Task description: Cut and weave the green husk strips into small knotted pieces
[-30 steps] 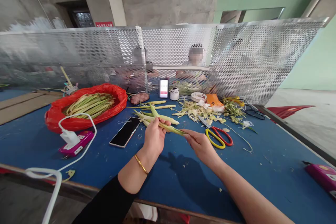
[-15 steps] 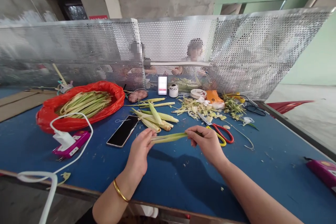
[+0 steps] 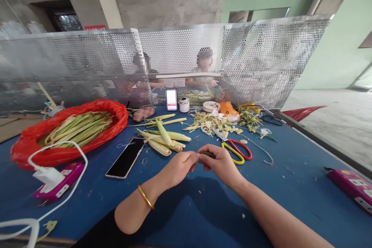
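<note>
My left hand [image 3: 178, 168] and my right hand [image 3: 221, 164] meet fingertip to fingertip above the blue table [image 3: 186, 205]. Both are closed on a folded green leaf strip [image 3: 207, 155], of which only a small dark bit shows between the fingers. A gold bangle circles my left wrist. Just beyond the hands lie a few peeled pale stalks [image 3: 162, 139]. Red and yellow scissors [image 3: 236, 150] rest to the right of my right hand.
A red bag of green stalks [image 3: 69, 130] sits far left. A black phone [image 3: 125, 158] lies left of my hands. A pink power strip with a white charger [image 3: 55, 180] is at near left, another pink device [image 3: 351, 188] at right. Leaf scraps [image 3: 215, 122] lie before the perforated screen [image 3: 186, 62].
The long leaf strip stretched between my hands has been folded up as the hands came together. The view has shifted rightward and slightly downward.
</note>
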`<action>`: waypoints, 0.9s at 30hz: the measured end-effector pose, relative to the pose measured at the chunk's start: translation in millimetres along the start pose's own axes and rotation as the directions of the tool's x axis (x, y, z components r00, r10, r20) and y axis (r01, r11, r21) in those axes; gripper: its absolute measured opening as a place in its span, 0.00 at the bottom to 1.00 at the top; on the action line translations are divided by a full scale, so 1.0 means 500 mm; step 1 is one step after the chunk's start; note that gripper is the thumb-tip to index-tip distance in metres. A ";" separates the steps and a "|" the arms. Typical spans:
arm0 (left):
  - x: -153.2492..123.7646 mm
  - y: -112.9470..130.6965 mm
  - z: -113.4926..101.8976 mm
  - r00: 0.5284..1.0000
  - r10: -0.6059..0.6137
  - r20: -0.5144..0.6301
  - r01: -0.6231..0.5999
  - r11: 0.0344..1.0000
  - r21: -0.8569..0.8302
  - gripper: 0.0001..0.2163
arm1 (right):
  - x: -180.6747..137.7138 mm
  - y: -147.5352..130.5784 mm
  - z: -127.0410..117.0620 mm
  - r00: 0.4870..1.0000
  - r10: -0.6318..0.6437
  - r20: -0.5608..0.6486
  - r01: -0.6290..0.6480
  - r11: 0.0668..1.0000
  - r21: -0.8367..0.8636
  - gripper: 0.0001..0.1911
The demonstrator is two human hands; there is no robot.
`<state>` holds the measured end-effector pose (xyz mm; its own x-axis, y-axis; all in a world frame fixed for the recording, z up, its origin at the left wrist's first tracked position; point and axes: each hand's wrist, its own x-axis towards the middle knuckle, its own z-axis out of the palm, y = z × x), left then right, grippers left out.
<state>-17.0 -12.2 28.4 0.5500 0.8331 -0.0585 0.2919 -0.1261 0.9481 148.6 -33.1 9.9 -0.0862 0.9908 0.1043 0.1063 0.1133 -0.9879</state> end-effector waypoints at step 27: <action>-0.010 -0.003 0.033 0.966 -0.235 0.111 0.257 0.798 -0.546 0.14 | 0.001 -0.002 -0.019 0.992 0.127 0.015 -0.127 0.963 0.237 0.12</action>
<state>-7.3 -25.0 22.3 0.5498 0.7741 -0.3138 -0.0530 0.4073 0.9118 157.8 -31.8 12.0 -0.0868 0.9959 -0.0237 -0.1219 -0.0342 -0.9920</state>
